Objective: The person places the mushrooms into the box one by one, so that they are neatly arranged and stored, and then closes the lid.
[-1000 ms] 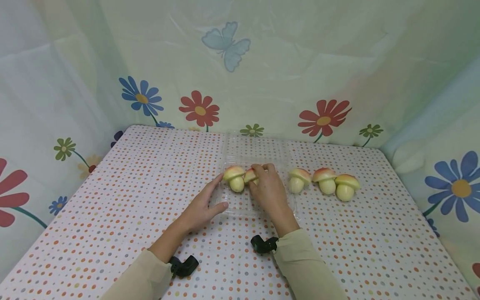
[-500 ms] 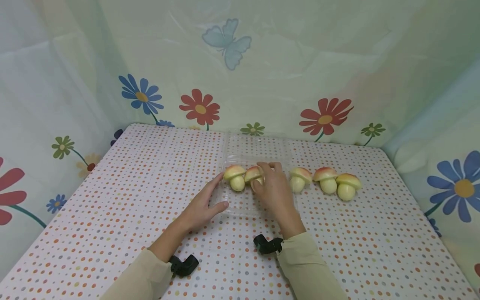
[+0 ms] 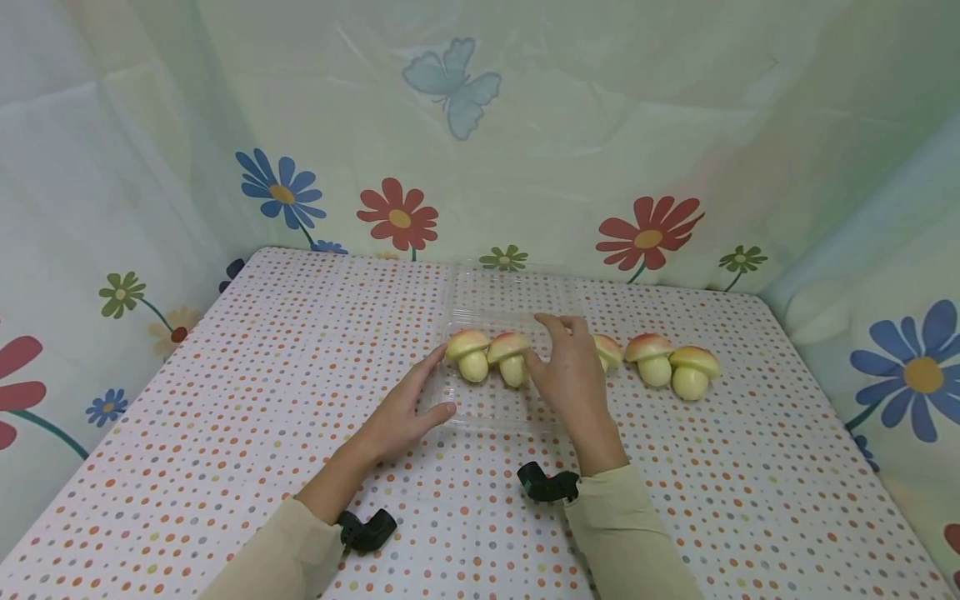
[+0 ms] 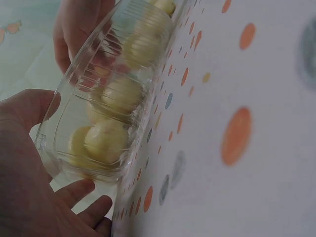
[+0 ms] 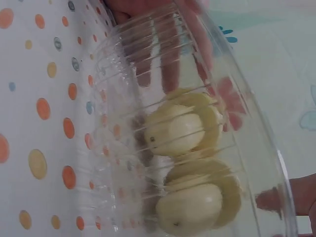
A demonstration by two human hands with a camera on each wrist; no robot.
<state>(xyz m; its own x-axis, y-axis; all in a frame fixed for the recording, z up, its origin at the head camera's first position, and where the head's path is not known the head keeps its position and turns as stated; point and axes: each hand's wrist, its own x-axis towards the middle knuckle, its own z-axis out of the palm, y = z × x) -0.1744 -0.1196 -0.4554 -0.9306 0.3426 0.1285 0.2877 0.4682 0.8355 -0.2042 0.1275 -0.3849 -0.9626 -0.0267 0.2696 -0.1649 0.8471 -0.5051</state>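
Note:
Two toy mushrooms, the left mushroom point(image 3: 471, 358) and the right mushroom point(image 3: 513, 367), lie side by side in a clear plastic clamshell box point(image 3: 480, 412), their reddish-yellow caps toward the back. My left hand point(image 3: 405, 417) rests against the box's left end, thumb and fingers spread; the left wrist view shows the fingers point(image 4: 79, 193) by its end wall. My right hand point(image 3: 576, 375) is over the right part of the box, with a gap between thumb and fingers and nothing seen held. It partly hides a third mushroom point(image 3: 609, 353) just right of the box.
Two more mushrooms, one mushroom point(image 3: 651, 367) touching another mushroom point(image 3: 693, 375), lie farther right on the dotted tablecloth point(image 3: 262, 400). The box's lid point(image 3: 513, 292) lies folded back behind it. A flowered curtain point(image 3: 525, 125) hangs behind the table.
My right hand has let go of the right mushroom in the box and moved right, uncovering it and covering part of the third mushroom. My left hand has stayed in place.

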